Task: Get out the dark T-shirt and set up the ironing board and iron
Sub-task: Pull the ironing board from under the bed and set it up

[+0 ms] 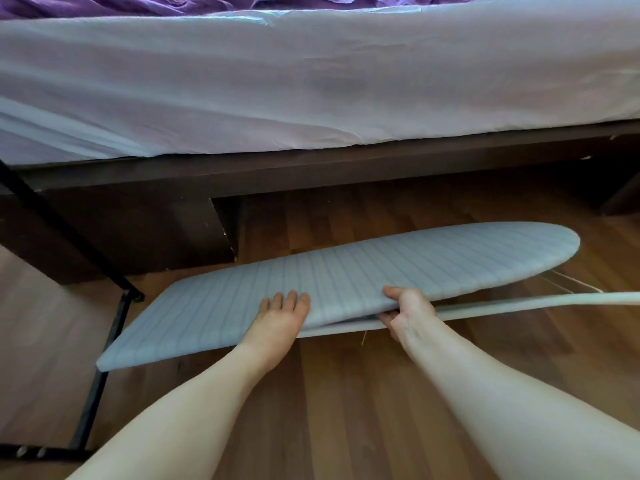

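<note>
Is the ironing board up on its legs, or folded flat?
Folded, not standing: the ironing board lies low over the floor, white legs tucked beneath; right hand grips its edge.

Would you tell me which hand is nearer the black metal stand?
Left. The left hand rests flat on the ironing board, closer to the black metal stand; the right hand grips the board's near edge farther right.
</note>
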`<state>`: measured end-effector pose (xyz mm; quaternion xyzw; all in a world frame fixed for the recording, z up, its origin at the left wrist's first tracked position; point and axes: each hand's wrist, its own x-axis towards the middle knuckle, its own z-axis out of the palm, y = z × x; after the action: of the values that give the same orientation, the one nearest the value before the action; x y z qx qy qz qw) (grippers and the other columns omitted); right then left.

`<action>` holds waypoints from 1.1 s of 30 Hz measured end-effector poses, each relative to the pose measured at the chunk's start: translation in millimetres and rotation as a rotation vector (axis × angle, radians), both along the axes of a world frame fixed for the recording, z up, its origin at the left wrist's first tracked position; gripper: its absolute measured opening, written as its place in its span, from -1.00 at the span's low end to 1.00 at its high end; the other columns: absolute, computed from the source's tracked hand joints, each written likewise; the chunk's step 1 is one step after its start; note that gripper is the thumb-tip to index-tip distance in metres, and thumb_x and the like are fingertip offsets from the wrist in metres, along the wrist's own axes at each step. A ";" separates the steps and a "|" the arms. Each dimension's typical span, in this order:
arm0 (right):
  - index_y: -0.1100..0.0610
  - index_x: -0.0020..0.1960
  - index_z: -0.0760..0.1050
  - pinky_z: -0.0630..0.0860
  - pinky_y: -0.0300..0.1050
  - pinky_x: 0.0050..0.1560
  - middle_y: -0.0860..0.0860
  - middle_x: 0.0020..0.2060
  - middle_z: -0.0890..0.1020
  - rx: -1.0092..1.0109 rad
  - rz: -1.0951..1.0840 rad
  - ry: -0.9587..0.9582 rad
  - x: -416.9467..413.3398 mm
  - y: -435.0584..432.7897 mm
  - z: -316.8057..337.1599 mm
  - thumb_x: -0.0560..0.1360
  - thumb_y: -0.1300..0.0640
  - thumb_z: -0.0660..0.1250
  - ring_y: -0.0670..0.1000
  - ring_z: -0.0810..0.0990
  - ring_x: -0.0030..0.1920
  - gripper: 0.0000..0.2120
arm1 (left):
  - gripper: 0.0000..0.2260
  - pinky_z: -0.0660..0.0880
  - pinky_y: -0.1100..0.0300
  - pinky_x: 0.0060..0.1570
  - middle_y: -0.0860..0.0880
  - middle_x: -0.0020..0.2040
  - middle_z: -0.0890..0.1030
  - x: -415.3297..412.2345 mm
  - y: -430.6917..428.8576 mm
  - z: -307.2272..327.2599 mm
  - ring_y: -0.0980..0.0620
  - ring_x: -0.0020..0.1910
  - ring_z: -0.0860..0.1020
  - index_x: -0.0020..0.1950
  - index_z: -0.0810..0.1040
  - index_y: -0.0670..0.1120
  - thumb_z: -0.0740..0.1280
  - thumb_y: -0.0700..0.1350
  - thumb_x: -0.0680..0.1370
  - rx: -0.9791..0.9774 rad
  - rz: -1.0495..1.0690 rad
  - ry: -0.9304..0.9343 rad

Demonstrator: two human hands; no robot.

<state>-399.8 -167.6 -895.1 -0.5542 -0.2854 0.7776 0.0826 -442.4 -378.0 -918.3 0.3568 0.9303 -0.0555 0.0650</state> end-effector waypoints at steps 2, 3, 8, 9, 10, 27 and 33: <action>0.25 0.21 0.45 0.59 0.27 0.00 0.24 0.06 0.59 0.021 0.006 -0.004 0.2 2.2 12.2 0.31 0.46 0.43 0.26 0.61 -0.02 -0.50 | -0.36 0.23 -0.13 0.41 -0.25 0.44 0.28 4.2 0.2 4.8 -0.27 0.38 0.30 0.49 0.13 -0.21 0.23 -0.43 0.43 0.055 0.007 0.057; 0.25 0.20 0.46 0.61 0.24 -0.02 0.24 0.04 0.59 0.036 0.013 0.003 0.9 2.9 18.6 0.31 0.45 0.43 0.25 0.61 -0.05 -0.52 | -0.36 0.35 -0.15 0.32 -0.26 0.35 0.40 5.5 0.8 7.9 -0.29 0.28 0.41 0.43 0.25 -0.23 0.30 -0.43 0.37 0.079 0.001 0.099; 0.26 0.22 0.46 0.62 0.16 -0.04 0.22 0.07 0.59 0.106 0.028 0.081 6.9 0.8 48.8 0.32 0.45 0.40 0.19 0.61 -0.11 -0.52 | -0.44 0.62 -0.10 -0.18 -0.21 -0.09 0.64 12.2 2.6 32.7 -0.21 -0.20 0.63 0.09 0.56 -0.25 0.48 -0.38 0.09 0.143 -0.018 0.255; 0.26 0.23 0.46 0.62 0.14 -0.04 0.22 0.08 0.59 0.118 0.031 0.102 8.1 0.2 55.9 0.33 0.45 0.39 0.18 0.60 -0.10 -0.52 | -0.46 0.62 -0.10 -0.18 -0.22 -0.09 0.64 13.5 2.4 40.6 -0.21 -0.20 0.63 0.09 0.57 -0.25 0.48 -0.38 0.11 0.151 -0.022 0.277; 0.26 0.24 0.45 0.61 0.12 -0.06 0.21 0.09 0.59 0.129 0.038 0.134 10.3 -2.2 66.9 0.33 0.44 0.39 0.17 0.60 -0.08 -0.51 | -0.47 0.62 -0.10 -0.18 -0.22 -0.10 0.65 15.1 0.4 52.6 -0.21 -0.20 0.64 0.09 0.57 -0.26 0.48 -0.38 0.12 0.160 -0.022 0.303; 0.23 -0.19 0.43 0.61 -0.01 -0.42 0.15 -0.16 0.57 0.170 0.070 0.389 17.2 6.2 214.3 0.38 0.43 0.27 0.12 0.57 -0.27 -0.86 | -0.70 0.54 0.14 -0.41 -0.07 -0.37 0.57 4.2 2.1 212.3 -0.06 -0.48 0.52 -0.13 0.58 -0.20 0.10 -0.36 0.31 0.240 -0.186 0.654; 0.22 -0.24 0.40 0.55 -0.01 0.01 0.08 -0.28 0.53 0.199 0.066 0.514 16.9 -1.5 279.7 0.43 0.45 0.24 0.04 0.55 -0.28 -0.82 | -0.59 0.63 -0.07 -0.16 -0.16 -0.18 0.66 2.5 2.5 250.9 -0.17 -0.31 0.63 0.05 0.57 -0.28 0.18 -0.40 0.25 0.345 -0.083 0.661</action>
<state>-382.9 -169.0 -615.4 -0.3184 -0.3479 0.8630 0.1809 -439.9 -375.5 -667.3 0.3626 0.8815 -0.0126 -0.3023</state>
